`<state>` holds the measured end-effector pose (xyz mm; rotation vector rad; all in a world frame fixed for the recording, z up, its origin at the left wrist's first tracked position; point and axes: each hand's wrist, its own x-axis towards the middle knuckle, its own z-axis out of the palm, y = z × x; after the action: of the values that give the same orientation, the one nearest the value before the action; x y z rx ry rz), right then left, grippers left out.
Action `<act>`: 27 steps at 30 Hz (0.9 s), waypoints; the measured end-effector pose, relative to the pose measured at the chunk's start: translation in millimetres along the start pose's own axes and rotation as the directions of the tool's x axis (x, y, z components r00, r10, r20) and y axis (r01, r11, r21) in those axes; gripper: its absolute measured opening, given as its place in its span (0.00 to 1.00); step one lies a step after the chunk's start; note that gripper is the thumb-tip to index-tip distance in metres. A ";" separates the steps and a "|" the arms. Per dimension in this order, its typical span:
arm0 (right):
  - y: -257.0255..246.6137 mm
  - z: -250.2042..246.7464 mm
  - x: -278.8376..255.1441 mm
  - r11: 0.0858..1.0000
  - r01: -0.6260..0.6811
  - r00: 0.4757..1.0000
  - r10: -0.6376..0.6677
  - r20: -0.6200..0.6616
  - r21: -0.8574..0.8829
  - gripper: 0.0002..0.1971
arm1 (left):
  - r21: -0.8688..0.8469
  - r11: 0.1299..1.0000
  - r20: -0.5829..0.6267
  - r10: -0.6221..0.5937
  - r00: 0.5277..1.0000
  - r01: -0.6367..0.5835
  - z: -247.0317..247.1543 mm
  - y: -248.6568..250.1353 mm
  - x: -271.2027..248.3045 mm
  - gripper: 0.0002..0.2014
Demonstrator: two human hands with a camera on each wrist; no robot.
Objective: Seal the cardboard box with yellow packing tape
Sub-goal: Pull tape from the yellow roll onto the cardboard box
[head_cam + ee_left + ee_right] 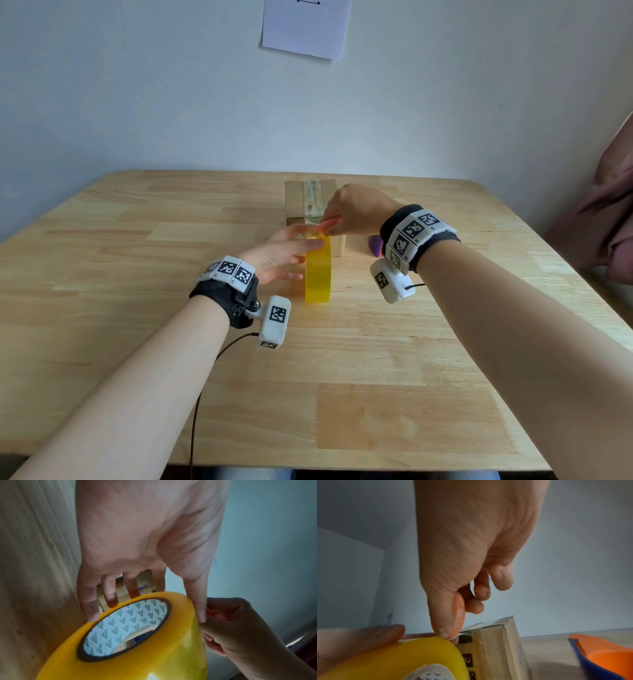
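A yellow tape roll (318,274) (154,655) (402,660) stands on its edge on the wooden table (137,308), just in front of a small cardboard box (298,198) (498,649). The box carries old clear tape along its top seam. My left hand (301,255) (145,534) holds the roll, thumb laid over its top rim and fingers down its left face. My right hand (342,219) (467,547) pinches a small orange cutter (328,223) (458,614). The cutter's tip sits at the roll's top, beside my left thumb and near the box's front top edge.
A blue and orange object (375,245) (599,655) lies on the table right of the box, partly hidden by my right wrist. A sheet of paper (305,27) hangs on the wall behind. Brownish fabric (613,212) hangs at the right table edge.
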<state>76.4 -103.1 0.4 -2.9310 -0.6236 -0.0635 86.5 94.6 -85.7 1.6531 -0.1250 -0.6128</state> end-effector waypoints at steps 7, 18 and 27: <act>27.1 7.3 -21.3 0.989 -0.129 0.992 0.128 0.018 0.066 0.12 | 0.012 1.000 0.003 0.007 1.000 -0.007 1.5 1.2 -3.4 0.45; 63.8 66.7 -61.4 0.856 -0.471 0.816 0.331 0.474 0.214 0.15 | 0.041 0.999 0.008 0.015 1.000 -0.016 7.2 8.5 -12.3 0.32; 52.5 55.1 -50.1 0.762 -0.623 0.765 0.545 0.342 0.179 0.28 | 0.015 1.000 -0.051 0.008 0.999 -0.007 10.5 5.3 -14.9 0.27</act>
<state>52.7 -162.4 -64.5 -2.7163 0.2854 0.4649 70.5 90.5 -76.5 1.6806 -0.0987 -0.5647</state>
